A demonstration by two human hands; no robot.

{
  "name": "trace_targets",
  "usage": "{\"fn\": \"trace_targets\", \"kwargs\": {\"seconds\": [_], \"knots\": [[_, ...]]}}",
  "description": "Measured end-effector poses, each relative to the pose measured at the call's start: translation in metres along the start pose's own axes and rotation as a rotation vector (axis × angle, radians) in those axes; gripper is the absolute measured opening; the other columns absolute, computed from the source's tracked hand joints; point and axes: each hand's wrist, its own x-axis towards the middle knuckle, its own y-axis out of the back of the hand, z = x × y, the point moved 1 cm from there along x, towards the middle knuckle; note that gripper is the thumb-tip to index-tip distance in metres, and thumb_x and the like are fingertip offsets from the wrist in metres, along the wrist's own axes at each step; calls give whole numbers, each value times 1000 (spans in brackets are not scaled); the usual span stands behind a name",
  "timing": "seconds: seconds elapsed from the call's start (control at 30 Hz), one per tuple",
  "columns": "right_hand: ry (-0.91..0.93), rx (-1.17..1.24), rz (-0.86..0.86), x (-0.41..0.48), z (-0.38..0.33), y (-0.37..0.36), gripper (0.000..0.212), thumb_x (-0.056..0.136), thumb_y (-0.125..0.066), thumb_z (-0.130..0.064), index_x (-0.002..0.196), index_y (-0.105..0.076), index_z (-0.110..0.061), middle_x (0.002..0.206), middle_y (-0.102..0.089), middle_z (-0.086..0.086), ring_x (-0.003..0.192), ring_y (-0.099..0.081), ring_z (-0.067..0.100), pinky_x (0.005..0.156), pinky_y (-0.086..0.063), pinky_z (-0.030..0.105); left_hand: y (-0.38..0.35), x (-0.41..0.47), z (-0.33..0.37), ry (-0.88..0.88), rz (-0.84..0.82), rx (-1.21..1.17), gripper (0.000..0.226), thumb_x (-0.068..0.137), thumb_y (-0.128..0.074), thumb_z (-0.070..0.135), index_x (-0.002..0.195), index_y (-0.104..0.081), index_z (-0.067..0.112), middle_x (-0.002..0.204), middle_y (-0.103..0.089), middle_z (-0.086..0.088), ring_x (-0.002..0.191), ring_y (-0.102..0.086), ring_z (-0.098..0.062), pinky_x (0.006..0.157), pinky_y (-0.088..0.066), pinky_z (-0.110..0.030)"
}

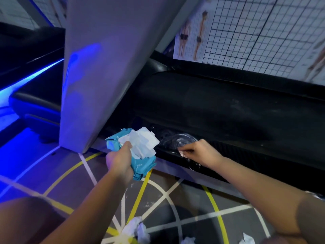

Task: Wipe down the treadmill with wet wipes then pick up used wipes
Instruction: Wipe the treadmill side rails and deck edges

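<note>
With fingers of right hand pinching a wipe, scrubs the treadmill low on its side; clasps wipes pack in left hand, handy for refills; leaves used wipes on floor.

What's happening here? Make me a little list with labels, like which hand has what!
Left hand: grips the blue wipe pack, white lid flipped open
Right hand: presses a small white wipe on the black treadmill side
Treadmill marks: wet swirls beside the wipe
Floor: crumpled used wipes lying there, not yet picked up
Wall: grid poster with standing figures
</note>
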Motion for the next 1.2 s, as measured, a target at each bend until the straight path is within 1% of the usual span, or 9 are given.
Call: {"fn": "trace_targets", "kwargs": {"seconds": [0.1, 0.3, 0.47, 0.57, 0.67, 0.8, 0.9, 1.0, 1.2], "knots": [[85, -46, 60, 28, -12, -10, 26, 97, -67, -22, 122, -74, -20, 122, -73, -3, 114, -66, 11, 102, -47, 25, 3, 5, -1, 45, -22, 3, 36, 82, -74, 21, 116, -67, 12, 102, -77, -16, 83, -76, -41, 77, -59, -67], [-78, -142, 60, 74, -2, -19, 28, 100, -56, -16, 123, -72, -18, 128, -68, 6, 116, -64, 28, 98, -52, 40, 19, 27, -5, 69, -14, 15, 60, 65, -76, 32, 123, -67, 17, 104, -78, -14, 85, -76, -45, 77, -57, -71], [-240, -203, 149, 47, 14, -8, 22, 90, -60, -15, 104, -77, -15, 112, -67, 8, 104, -65, 33, 85, -54, 38, 18, 26, -1, 53, 18, -13, 58, 67, -76, 28, 123, -66, 15, 107, -76, -16, 86, -76, -43, 77, -57, -70], [-313, -232, 126, 18, 28, 5, 20, 89, -61, -16, 103, -75, -15, 111, -64, 7, 104, -64, 31, 83, -48, 33, 9, 17, -2, 30, 10, -9, 46, 83, -74, 25, 127, -64, 13, 112, -75, -16, 90, -76, -40, 77, -60, -65], [-208, -207, 40, -5, 29, 11, 16, 88, -64, -19, 100, -74, -20, 107, -63, -1, 99, -65, 23, 85, -48, 30, 3, 6, -2, 15, 17, 49, 36, 92, -68, 21, 126, -64, 10, 110, -74, -16, 89, -76, -37, 75, -61, -61], [44, -13, 35, -9, 14, 4, 14, 88, -72, -20, 100, -78, -20, 99, -70, -6, 92, -66, 8, 90, -52, 27, 4, 10, -8, 19, 38, 73, 40, 87, -69, 24, 126, -64, 13, 111, -74, -15, 87, -76, -37, 76, -61, -62], [99, 1, 79, 11, 3, -5, 20, 93, -70, -18, 111, -77, -16, 111, -74, -3, 102, -66, 8, 96, -49, 24, 9, 17, -7, 27, 33, 37, 42, 83, -72, 27, 122, -66, 14, 108, -75, -16, 85, -76, -39, 74, -59, -66], [-2, -15, 147, 31, 0, -10, 19, 95, -67, -15, 110, -77, -14, 115, -72, 3, 108, -67, 20, 98, -50, 36, 14, 22, -4, 40, 7, -22, 45, 80, -72, 26, 122, -66, 12, 109, -75, -17, 86, -76, -42, 75, -57, -71], [-318, -95, 157, 10, 31, 7, 11, 91, -68, -22, 94, -74, -14, 105, -67, 7, 99, -66, 27, 84, -53, 37, 18, 42, -14, 71, -62, -24, 57, 70, -74, 29, 125, -66, 16, 116, -75, -17, 92, -76, -44, 80, -55, -73]]}}
